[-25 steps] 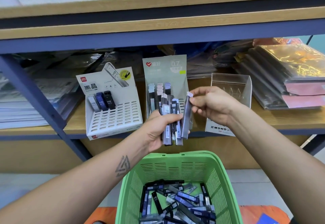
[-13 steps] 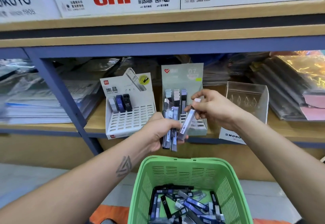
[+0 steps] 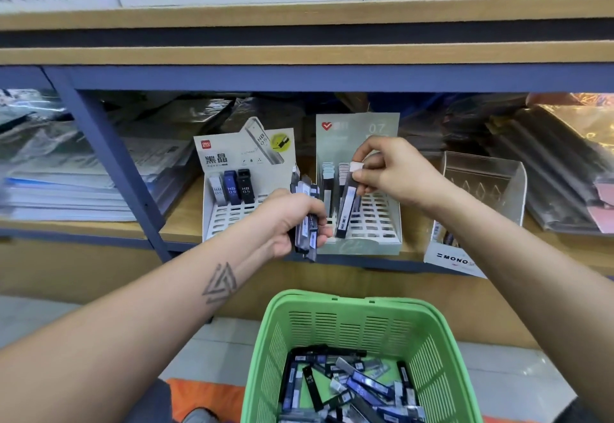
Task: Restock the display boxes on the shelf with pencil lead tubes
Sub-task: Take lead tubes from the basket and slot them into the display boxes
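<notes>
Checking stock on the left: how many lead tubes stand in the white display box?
3, side by side in the back row of the white display box: a white tube, a blue tube, a black tube. None seem hidden.

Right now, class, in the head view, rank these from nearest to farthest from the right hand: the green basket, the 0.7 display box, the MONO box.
From the right hand:
1. 0.7 display box, directly under and behind the hand.
2. MONO box, further right on the shelf.
3. Green basket, well below the shelf.

Right hand (image 3: 395, 173) with one lead tube (image 3: 347, 205) over grey-green display box (image 3: 362, 246).
</notes>
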A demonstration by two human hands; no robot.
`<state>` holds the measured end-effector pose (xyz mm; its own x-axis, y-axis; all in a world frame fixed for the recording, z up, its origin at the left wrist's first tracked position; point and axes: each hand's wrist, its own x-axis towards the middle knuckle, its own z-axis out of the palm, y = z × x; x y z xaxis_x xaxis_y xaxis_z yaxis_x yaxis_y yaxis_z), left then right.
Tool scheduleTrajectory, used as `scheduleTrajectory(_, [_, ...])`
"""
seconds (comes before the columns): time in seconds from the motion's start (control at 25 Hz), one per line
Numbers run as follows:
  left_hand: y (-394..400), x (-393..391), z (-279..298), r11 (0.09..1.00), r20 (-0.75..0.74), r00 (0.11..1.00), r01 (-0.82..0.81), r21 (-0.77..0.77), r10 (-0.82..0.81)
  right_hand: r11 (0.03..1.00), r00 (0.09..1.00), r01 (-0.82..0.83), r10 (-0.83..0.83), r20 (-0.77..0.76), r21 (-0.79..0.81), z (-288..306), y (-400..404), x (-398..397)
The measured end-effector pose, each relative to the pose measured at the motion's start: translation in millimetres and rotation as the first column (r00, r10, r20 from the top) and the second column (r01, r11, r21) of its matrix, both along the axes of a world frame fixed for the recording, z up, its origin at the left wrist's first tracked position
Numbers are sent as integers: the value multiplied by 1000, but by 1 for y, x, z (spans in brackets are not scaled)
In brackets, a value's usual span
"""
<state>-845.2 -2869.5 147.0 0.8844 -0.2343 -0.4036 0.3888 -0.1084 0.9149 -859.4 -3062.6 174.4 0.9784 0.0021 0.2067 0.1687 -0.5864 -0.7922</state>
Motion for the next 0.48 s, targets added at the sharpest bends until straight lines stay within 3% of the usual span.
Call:
scheduleTrajectory(0.2, [-8,1,0,998,-36,999,-9,-67,6,995,997,37,-43,68,94,-8,1,-4])
scheduleTrajectory(0.48, [-3,6,-1,989,-81,996,-36,-143,25,990,975,117,-99,200,-78,-13,8,-3])
